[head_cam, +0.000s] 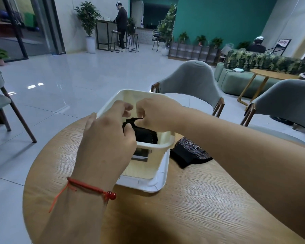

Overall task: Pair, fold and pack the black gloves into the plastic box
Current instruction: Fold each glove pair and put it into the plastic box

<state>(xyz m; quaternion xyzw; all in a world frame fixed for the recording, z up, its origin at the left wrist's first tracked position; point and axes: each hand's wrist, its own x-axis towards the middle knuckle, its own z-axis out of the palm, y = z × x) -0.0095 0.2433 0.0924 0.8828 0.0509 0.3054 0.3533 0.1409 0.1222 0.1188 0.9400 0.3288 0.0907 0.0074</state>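
Together the left hand [106,136] and right hand [158,113] pinched the folded black gloves [146,135] inside the plastic box [125,95]; another glove bundle [190,152] lay at the box's four o'clock, nearer the right hand.

Both hands' fingers [130,128] pinching black gloves [146,135] inside plastic box [113,103], another glove [188,152] beside it
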